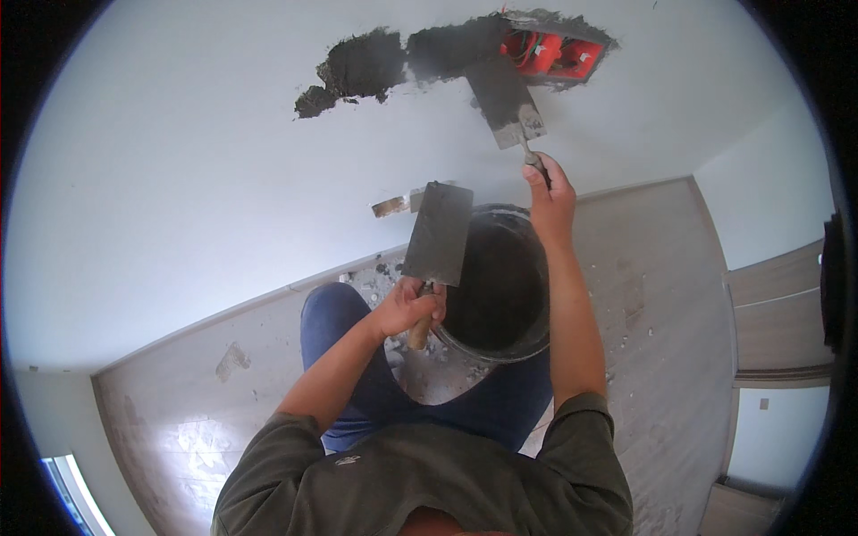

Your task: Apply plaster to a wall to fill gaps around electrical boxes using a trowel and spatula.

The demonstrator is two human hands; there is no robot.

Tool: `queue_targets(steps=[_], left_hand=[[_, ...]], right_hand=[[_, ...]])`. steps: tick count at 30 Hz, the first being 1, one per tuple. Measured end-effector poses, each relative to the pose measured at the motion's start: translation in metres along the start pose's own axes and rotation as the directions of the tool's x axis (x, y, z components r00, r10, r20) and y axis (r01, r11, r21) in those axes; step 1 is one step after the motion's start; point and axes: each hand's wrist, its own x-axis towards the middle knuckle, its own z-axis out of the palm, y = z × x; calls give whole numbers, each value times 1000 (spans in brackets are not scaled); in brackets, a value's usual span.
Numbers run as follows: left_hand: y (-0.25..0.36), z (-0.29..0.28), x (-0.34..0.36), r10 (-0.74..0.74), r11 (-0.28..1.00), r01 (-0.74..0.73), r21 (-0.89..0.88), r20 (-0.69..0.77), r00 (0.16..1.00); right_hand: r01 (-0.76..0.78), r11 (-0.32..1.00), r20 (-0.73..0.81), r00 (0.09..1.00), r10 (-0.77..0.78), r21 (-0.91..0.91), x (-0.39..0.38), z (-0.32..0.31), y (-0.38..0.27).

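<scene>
My right hand (554, 192) grips the handle of a plastering trowel (509, 112), whose flat blade lies against a dark mortar patch (447, 49) on the white wall. Just above and right of the blade, a red double electrical box (572, 58) with wires inside sits in the wall, mortar around its edges. My left hand (413, 308) is closed around the wooden handle of a second, wide rectangular trowel (440, 232), held over the left rim of a black bucket (456, 344). Dark mortar shows inside the bucket. It stands between my knees.
A partly covered socket or plate (391, 206) shows low on the wall behind the left trowel. Rubble and crumbs (366, 284) litter the tiled floor (214, 429) beside the bucket. At the right is a doorway with wood panels (778, 313).
</scene>
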Motion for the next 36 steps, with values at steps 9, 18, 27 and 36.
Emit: queue_targets(steps=[9, 18, 27, 36], left_hand=[[6, 4, -1, -13, 1000, 13, -5, -32, 999], [3, 1, -3, 17, 999, -17, -31, -5, 1000], [1, 0, -2, 29, 999, -29, -42, 12, 999], [5, -2, -1, -21, 1000, 21, 14, -13, 1000]], right_hand=[[-56, 995, -30, 998, 54, -80, -11, -19, 6], [-120, 993, -10, 993, 120, -8, -12, -8, -1], [-168, 983, -24, 985, 170, 69, -23, -6, -3], [-59, 998, -90, 994, 58, -12, -26, -4, -20]])
